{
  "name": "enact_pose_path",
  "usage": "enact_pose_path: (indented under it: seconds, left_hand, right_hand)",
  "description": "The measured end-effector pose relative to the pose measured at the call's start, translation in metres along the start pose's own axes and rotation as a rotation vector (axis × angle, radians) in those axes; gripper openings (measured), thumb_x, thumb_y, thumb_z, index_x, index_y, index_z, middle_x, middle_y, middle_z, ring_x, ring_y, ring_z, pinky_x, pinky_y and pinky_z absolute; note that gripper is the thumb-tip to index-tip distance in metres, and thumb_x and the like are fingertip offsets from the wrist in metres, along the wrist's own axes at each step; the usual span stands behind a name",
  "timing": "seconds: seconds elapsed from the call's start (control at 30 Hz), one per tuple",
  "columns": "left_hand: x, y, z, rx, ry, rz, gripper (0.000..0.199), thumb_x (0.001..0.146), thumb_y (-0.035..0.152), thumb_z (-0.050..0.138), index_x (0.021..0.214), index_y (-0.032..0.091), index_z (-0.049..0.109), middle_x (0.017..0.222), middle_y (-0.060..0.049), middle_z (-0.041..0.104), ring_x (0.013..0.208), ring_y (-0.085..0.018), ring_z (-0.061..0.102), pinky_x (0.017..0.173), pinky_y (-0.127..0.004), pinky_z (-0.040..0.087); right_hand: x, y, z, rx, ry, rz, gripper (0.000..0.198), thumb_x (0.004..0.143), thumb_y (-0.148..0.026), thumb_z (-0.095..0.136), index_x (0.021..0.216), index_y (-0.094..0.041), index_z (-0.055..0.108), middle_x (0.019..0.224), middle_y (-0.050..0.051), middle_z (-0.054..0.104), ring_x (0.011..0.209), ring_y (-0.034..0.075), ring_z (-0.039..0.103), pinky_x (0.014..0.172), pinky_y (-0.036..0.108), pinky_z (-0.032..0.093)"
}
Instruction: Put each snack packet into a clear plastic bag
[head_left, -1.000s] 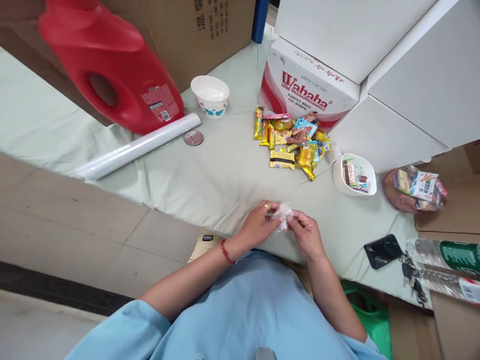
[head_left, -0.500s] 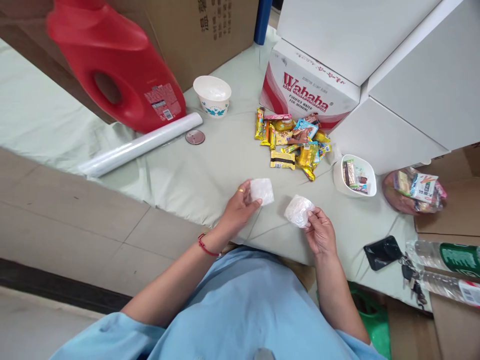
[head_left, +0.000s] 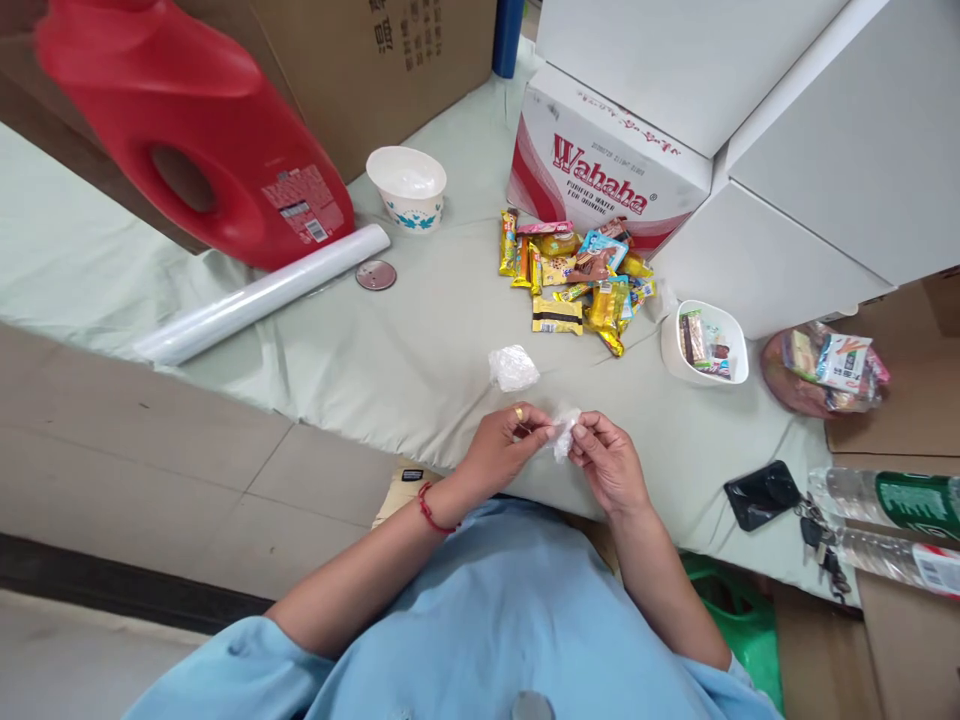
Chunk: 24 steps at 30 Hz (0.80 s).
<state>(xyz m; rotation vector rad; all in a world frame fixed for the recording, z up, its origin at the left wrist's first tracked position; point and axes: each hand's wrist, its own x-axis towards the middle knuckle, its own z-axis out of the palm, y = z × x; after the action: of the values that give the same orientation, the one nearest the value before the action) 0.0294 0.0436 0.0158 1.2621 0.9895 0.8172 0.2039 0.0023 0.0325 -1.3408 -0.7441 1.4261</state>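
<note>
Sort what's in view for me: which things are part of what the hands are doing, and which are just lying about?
In hand:
left hand and right hand, both pinching a crumpled clear plastic piece
second crumpled plastic piece on the cloth just beyond

Lying about:
snack pile
white bowl
red jug
plastic roll
paper cup

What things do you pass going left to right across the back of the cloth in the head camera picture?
Red jug → white roll → paper cup → snack pile → white bowl → pink snack bag.
</note>
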Motion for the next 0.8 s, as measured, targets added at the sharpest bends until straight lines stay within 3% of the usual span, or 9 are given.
enact_pose_path:
  seconds: [0.17,0.27,0.37,0.47,0.6,0.7,0.8]
  left_hand:
    - [-0.006,-0.007,-0.025,-0.088,0.124,-0.079,0.030,0.086,0.050,0.072,0.086,0.020,0.069,0.082,-0.001,0.070,0.077,-0.016,0.061,0.075,-0.029,0.048]
    - [-0.020,-0.013,-0.045,-0.050,0.216,-0.075,0.032,0.089,0.052,0.068,0.088,0.020,0.066,0.078,0.001,0.063,0.073,-0.014,0.055,0.069,-0.027,0.044]
    - [-0.036,-0.020,-0.065,-0.015,0.335,-0.102,0.034,0.090,0.055,0.067,0.089,0.021,0.062,0.070,0.004,0.055,0.064,-0.013,0.047,0.062,-0.026,0.039]
    - [-0.048,-0.025,-0.082,-0.021,0.425,-0.129,0.038,0.087,0.058,0.070,0.090,0.021,0.061,0.068,0.005,0.051,0.061,-0.012,0.043,0.058,-0.026,0.036]
    - [-0.058,-0.026,-0.091,-0.101,0.441,-0.117,0.037,0.081,0.054,0.076,0.090,0.021,0.061,0.075,0.003,0.059,0.066,-0.013,0.050,0.062,-0.025,0.042]
    - [-0.062,-0.025,-0.092,-0.142,0.444,-0.116,0.035,0.077,0.049,0.080,0.090,0.021,0.063,0.077,0.002,0.061,0.068,-0.013,0.053,0.064,-0.025,0.044]
    - [-0.066,-0.027,-0.093,-0.154,0.449,-0.133,0.036,0.076,0.049,0.081,0.089,0.021,0.063,0.077,0.002,0.061,0.067,-0.013,0.054,0.062,-0.025,0.044]
  right_hand:
    - [0.003,-0.005,-0.014,-0.142,-0.083,0.027,0.042,0.081,-0.062,0.083,0.088,-0.022,0.074,0.078,0.001,0.066,0.061,0.012,0.050,0.056,0.026,0.043]
    - [0.014,-0.004,-0.022,-0.334,-0.042,-0.070,0.039,0.087,-0.059,0.078,0.100,-0.023,0.076,0.083,0.002,0.069,0.064,0.014,0.052,0.060,0.028,0.045]
    - [0.033,-0.002,-0.022,-0.591,0.044,-0.224,0.027,0.092,-0.049,0.073,0.098,-0.023,0.077,0.085,0.002,0.070,0.069,0.016,0.056,0.067,0.030,0.047]
    - [0.055,0.002,-0.007,-0.799,-0.017,-0.403,0.023,0.096,-0.039,0.065,0.108,-0.024,0.078,0.103,0.007,0.071,0.082,0.019,0.063,0.075,0.033,0.053]
    - [0.084,0.016,0.029,-1.062,-0.197,-0.516,0.042,0.092,-0.034,0.071,0.134,-0.028,0.070,0.141,0.012,0.061,0.102,0.024,0.065,0.082,0.036,0.057]
    - [0.093,0.025,0.045,-1.218,-0.188,-0.503,0.024,0.098,-0.032,0.064,0.118,-0.026,0.075,0.124,0.011,0.067,0.104,0.025,0.066,0.086,0.036,0.056]
    - [0.087,0.013,0.038,-1.156,-0.024,-0.644,0.025,0.105,-0.034,0.051,0.106,-0.026,0.075,0.103,0.010,0.068,0.098,0.024,0.066,0.091,0.036,0.055]
